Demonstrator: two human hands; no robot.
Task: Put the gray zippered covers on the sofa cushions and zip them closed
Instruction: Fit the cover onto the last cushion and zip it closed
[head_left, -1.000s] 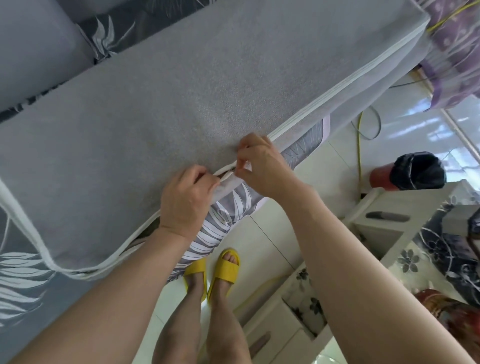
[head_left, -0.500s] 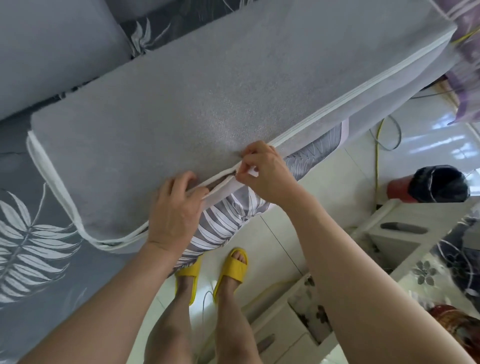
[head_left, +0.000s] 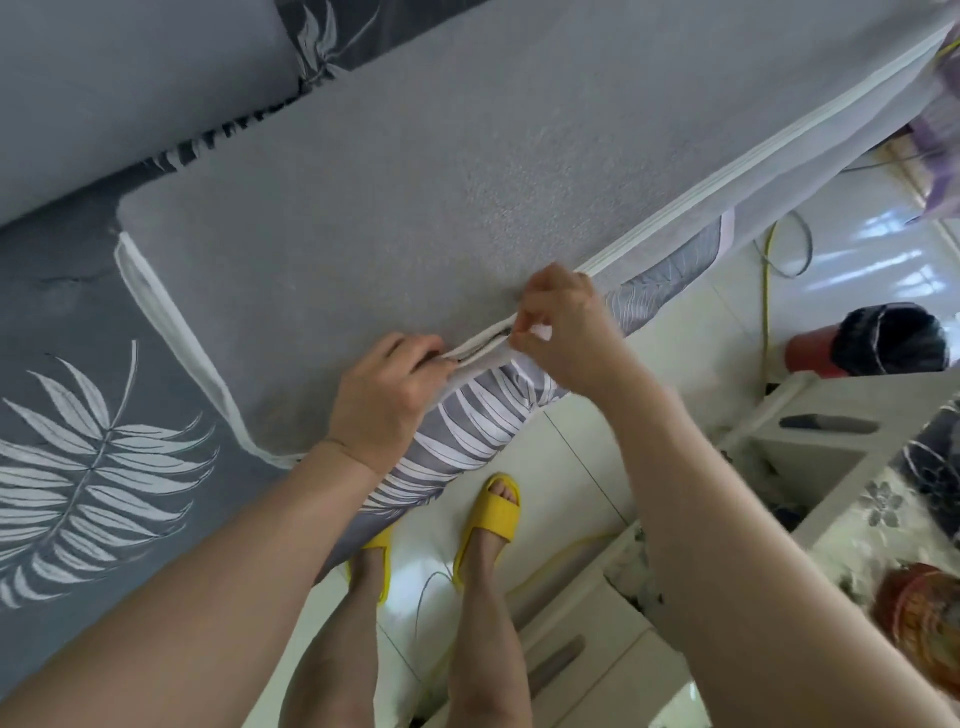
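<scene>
A long sofa cushion in its gray zippered cover lies across the sofa seat, with a white zipper band along its near edge. My left hand grips the cover's edge where the zipper gapes open. My right hand pinches the zipper at the spot where the closed stretch begins. To the right of that hand the zipper is closed; between my hands and round the left corner it hangs open.
The sofa seat has a gray leaf-print cover, and a gray back cushion sits behind. A white cabinet stands at the right. A yellow cord runs over the tiled floor beside a red and black object. My feet wear yellow sandals.
Both hands have shifted along the cushion edge, keeping hold of the zipper. The view has turned, so the cushion's left end with the loose white band shows more.
</scene>
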